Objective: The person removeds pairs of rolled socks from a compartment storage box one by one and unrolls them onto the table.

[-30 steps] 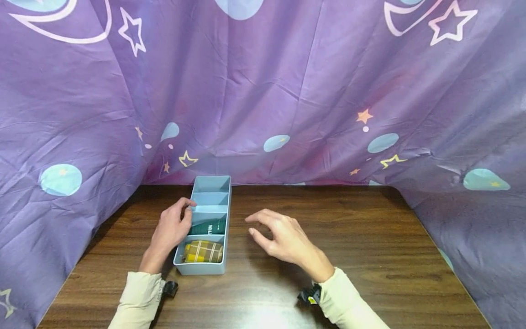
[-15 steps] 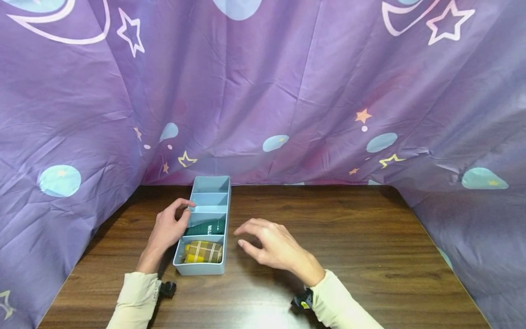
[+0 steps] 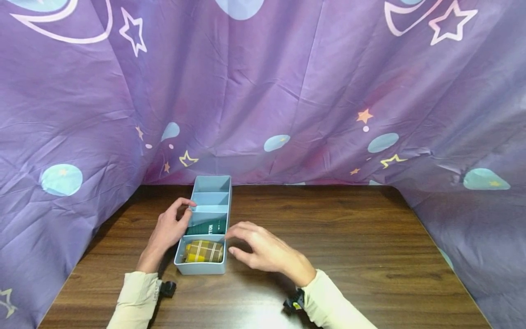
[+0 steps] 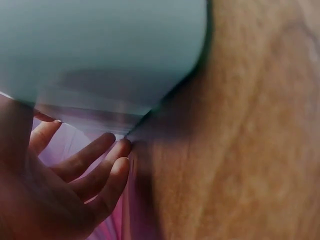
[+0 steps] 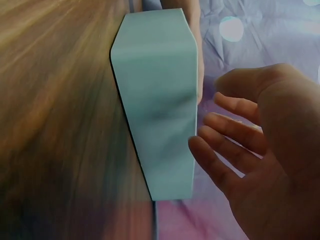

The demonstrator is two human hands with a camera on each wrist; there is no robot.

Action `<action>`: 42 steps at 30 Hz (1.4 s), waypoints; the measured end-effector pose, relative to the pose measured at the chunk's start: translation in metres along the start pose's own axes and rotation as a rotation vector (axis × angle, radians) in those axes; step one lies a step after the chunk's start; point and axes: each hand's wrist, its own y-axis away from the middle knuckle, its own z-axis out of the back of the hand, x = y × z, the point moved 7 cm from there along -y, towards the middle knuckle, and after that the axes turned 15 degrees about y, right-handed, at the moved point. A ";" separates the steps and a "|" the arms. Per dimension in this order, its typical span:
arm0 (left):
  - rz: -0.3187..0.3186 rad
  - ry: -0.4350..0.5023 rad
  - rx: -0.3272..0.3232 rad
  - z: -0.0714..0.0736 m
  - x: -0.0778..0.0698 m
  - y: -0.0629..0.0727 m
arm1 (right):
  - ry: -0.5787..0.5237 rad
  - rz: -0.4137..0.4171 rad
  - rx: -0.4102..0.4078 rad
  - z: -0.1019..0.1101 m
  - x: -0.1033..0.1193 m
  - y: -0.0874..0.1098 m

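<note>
A long light-blue organizer box [image 3: 200,268] with several compartments stands on the table, left of centre. Its nearest compartment holds a folded yellow-and-brown plaid cloth item [image 3: 203,252]; the one behind holds a dark green item [image 3: 207,227] with white lettering, partly covered by the divider. My left hand [image 3: 168,228] is at the box's left side, thumb and index fingertips at the rim. In the left wrist view, its other fingers [image 4: 100,185] lie loosely along the outer wall. My right hand [image 3: 265,249] hovers by the right wall, fingers relaxed and fingertips close to the rim, holding nothing.
The brown wood-grain table [image 3: 337,228] extends to the right of the box. A purple curtain [image 3: 255,100] with stars and moons hangs behind the table and along both sides, close behind the box's far end. Dark straps with small devices sit at both wrists.
My right hand has moved left and slightly toward me, from over the table up to the box's right wall. The left hand and the box have stayed in place.
</note>
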 end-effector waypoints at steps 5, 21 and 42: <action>0.008 0.007 0.010 -0.001 0.001 0.000 | 0.004 0.022 0.033 -0.008 0.006 -0.005; 0.018 0.031 0.043 -0.002 -0.001 0.002 | 0.082 0.049 -0.003 -0.015 0.019 -0.018; 0.065 0.023 0.036 -0.003 0.000 0.002 | 0.203 0.010 0.057 -0.022 0.028 -0.028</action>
